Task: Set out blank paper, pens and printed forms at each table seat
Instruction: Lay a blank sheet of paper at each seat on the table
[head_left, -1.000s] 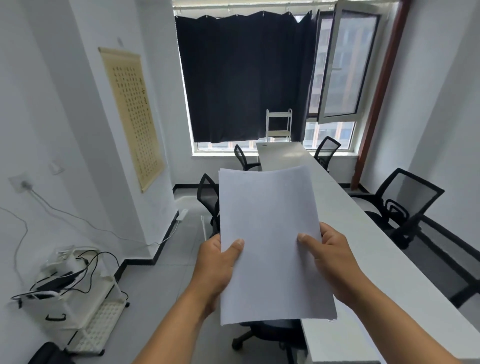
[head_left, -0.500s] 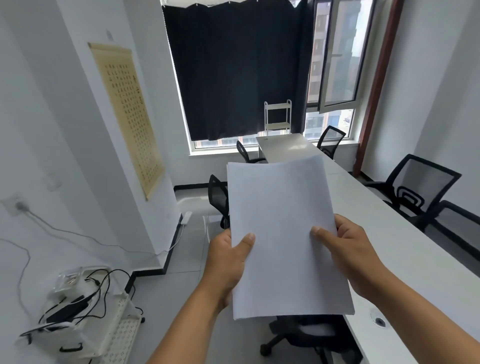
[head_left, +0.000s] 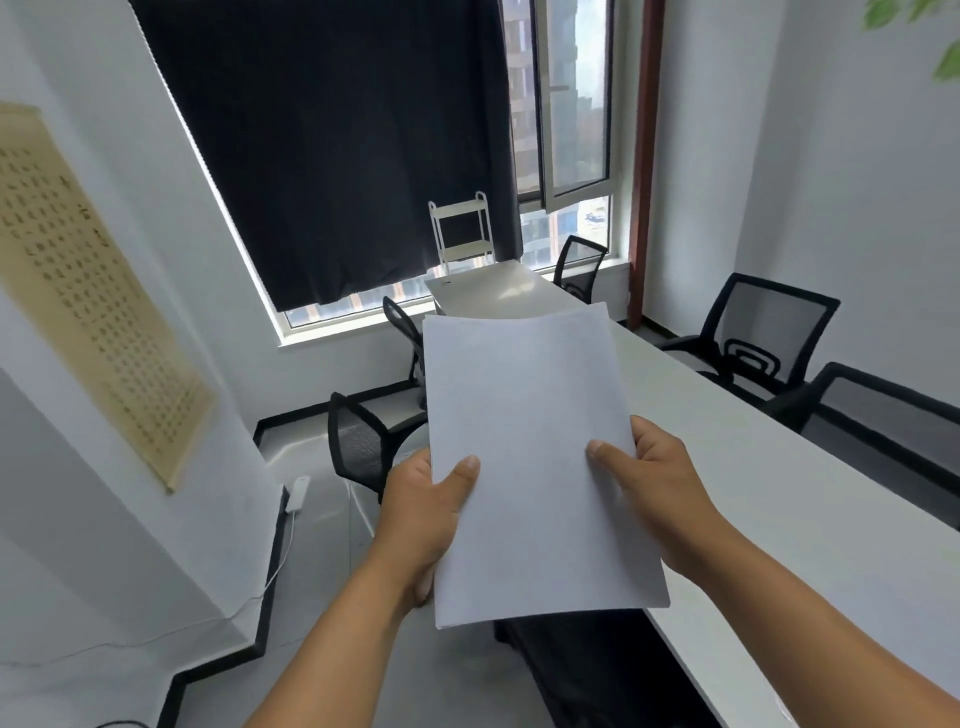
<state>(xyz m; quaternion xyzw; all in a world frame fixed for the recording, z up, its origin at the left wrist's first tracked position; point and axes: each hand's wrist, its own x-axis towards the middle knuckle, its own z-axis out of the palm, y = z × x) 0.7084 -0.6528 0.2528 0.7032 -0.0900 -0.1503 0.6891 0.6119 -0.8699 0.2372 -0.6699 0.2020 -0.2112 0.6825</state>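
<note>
Now my thumbs lie flat on top of the blank paper stack (head_left: 530, 447), the other fingers curled out of sight beneath it: the left hand (head_left: 423, 512) pinches the left edge, the right hand (head_left: 652, 488) the right edge, neither spread wide. Compared with a second ago the grip is unchanged, but the view has tilted and moved in toward the long white table (head_left: 769, 499), whose near seats look closer. I judge nothing is set out yet; the stack hangs in the air over the table's left edge, above a black chair (head_left: 587, 660).
</note>
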